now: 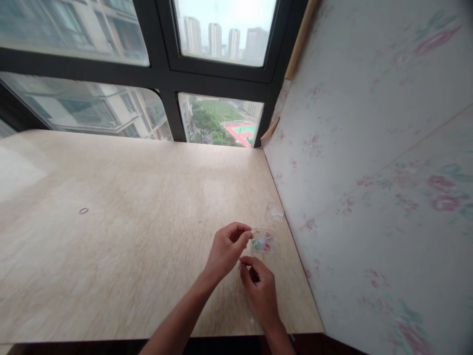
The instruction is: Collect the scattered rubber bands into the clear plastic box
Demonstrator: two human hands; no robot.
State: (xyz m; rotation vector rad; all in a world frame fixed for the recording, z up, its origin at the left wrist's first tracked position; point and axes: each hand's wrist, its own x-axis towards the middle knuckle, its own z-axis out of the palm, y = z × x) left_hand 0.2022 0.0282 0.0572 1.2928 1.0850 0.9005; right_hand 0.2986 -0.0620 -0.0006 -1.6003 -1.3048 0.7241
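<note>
A small clear plastic case (271, 241) lies on the marble-patterned ledge, with little coloured rings or bands in yellow, green and red inside it. My left hand (227, 249) is closed in a pinch at the case's left edge; whether its fingertips touch the case or hold some tiny item is unclear. Just below and nearer to me, my right hand (261, 283) is also pinched, thumb against index finger. Anything between those fingertips is too small to name. The two hands are close together but apart.
A clear plastic piece (275, 213), perhaps a lid, lies beyond the case near the wall. Far left on the ledge (148, 207) rests a thin dark ring (84, 211). Flowered wallpaper covers the wall (351, 172) at right; dark window frames (218, 76) stand behind.
</note>
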